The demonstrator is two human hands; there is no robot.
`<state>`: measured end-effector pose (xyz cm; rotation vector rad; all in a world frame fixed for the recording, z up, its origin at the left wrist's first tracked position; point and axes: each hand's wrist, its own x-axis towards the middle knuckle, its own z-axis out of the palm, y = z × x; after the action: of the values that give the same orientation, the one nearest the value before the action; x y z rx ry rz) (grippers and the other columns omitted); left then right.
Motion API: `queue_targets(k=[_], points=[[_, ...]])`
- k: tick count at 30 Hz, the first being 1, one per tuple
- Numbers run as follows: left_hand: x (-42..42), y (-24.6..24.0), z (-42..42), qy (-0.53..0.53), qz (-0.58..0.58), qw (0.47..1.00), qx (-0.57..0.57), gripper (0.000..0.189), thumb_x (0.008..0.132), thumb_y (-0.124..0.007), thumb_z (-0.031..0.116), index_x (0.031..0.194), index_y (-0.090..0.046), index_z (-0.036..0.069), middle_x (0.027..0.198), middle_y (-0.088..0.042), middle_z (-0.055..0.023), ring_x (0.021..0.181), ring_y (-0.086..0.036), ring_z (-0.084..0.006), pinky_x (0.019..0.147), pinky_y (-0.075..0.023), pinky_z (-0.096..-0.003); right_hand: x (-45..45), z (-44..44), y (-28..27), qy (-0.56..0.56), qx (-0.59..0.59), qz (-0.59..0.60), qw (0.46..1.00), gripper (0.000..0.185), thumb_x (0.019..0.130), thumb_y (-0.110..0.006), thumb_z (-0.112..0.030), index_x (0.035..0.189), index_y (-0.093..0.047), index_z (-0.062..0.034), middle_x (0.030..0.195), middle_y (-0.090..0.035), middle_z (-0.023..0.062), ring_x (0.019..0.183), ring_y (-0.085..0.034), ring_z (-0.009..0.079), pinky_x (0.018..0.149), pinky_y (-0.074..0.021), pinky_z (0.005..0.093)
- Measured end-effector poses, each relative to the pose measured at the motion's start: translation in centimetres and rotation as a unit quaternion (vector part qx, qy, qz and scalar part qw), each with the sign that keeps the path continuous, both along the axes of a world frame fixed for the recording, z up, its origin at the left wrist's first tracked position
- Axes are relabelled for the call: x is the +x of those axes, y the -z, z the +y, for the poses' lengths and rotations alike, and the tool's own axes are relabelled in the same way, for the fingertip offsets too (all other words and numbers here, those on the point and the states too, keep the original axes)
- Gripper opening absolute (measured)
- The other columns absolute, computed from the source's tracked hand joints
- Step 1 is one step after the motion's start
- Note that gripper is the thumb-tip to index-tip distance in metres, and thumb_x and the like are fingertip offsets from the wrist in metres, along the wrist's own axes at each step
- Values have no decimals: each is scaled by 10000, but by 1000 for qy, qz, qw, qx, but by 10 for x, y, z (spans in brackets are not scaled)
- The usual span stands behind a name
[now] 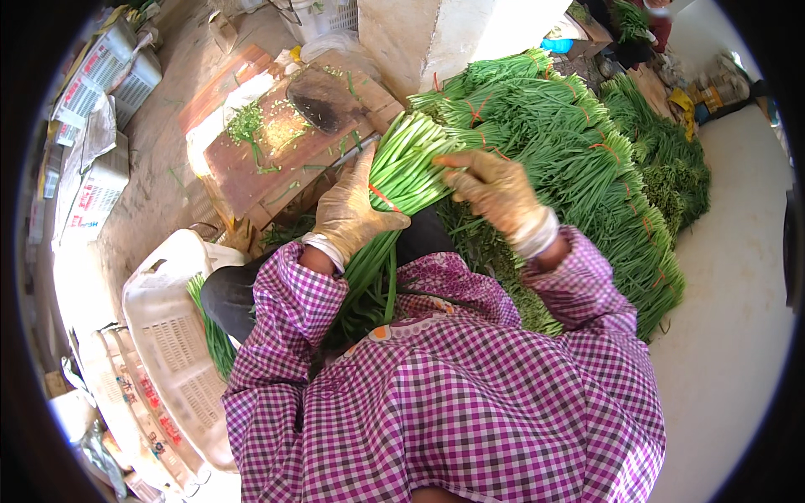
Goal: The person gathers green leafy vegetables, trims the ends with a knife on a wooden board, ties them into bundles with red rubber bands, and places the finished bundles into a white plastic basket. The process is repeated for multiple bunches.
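My left hand [355,207], in a stained, yellowish glove, grips a bundle of green chive-like stalks [409,166] tied with a red band [384,197]. The pale cut ends point away from me, and the long leaves hang down over my lap. At the right side of the bundle is my right hand [497,192], gloved as well, with its fingers bent and fingertips at the stalks. Whether it pinches a stalk cannot be told. Beyond the bundle, a broad dark cleaver [321,100] lies on a wooden board [251,182] strewn with green trimmings [246,124].
Banded bundles [553,144] are piled high on my right, with another pile [660,157] behind. A white plastic crate [182,352] stands close on my left; more crates [100,75] are stacked farther off. A pillar [402,38] rises behind the board. Another person [660,25] is at the far right.
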<state>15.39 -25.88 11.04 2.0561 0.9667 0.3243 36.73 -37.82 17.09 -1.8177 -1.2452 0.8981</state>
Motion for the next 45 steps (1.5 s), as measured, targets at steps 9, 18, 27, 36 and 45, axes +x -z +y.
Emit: queue_targets(k=[9, 18, 27, 36, 45], points=[[5, -6, -12, -27, 63, 997, 39, 1342, 556, -964, 396, 1624, -211, 91, 1371, -572, -254, 1111, -669, -395, 934, -550, -450, -46, 9, 42, 104, 2, 203, 974, 198, 905, -799, -164, 979, -679, -24, 756, -677, 30, 631, -613, 97, 528, -501, 266], [7, 7, -18, -27, 15, 990, 141, 1335, 560, -950, 442, 1622, -222, 88, 1247, -622, -274, 1035, -684, -392, 896, -554, -463, -86, -31, 42, -347, 89, 18, 933, 124, 899, -751, -201, 974, -707, -113, 937, -726, 64, 859, -715, 248, 801, -580, 359], [12, -20, -23, -19, 132, 987, 94, 1312, 637, -914, 456, 1640, -151, 92, 1314, -602, -258, 1152, -645, -395, 970, -529, -460, -17, 32, -11, -41, -14, -329, 944, 423, 929, -694, -482, 1118, -720, -105, 984, -766, 125, 859, -743, 273, 763, -580, 385], [27, -6, 9, 4, -4, 1000, 29, 1253, 662, -934, 431, 1598, -207, 26, 1357, -624, -240, 1245, -620, -380, 1037, -486, -423, 80, 45, 12, 139, -89, -477, 864, 264, 1058, -524, -318, 1012, -701, -128, 988, -759, 108, 873, -753, 276, 703, -607, 422], [25, -8, 18, 40, -104, 994, -4, 1101, 648, -950, 376, 1550, -363, 147, 1336, -646, -182, 1232, -623, -370, 1034, -494, -439, -13, 40, 7, -216, 251, -482, 811, 329, 906, -582, -104, 1210, -699, -149, 1114, -729, 82, 928, -732, 277, 777, -605, 367]])
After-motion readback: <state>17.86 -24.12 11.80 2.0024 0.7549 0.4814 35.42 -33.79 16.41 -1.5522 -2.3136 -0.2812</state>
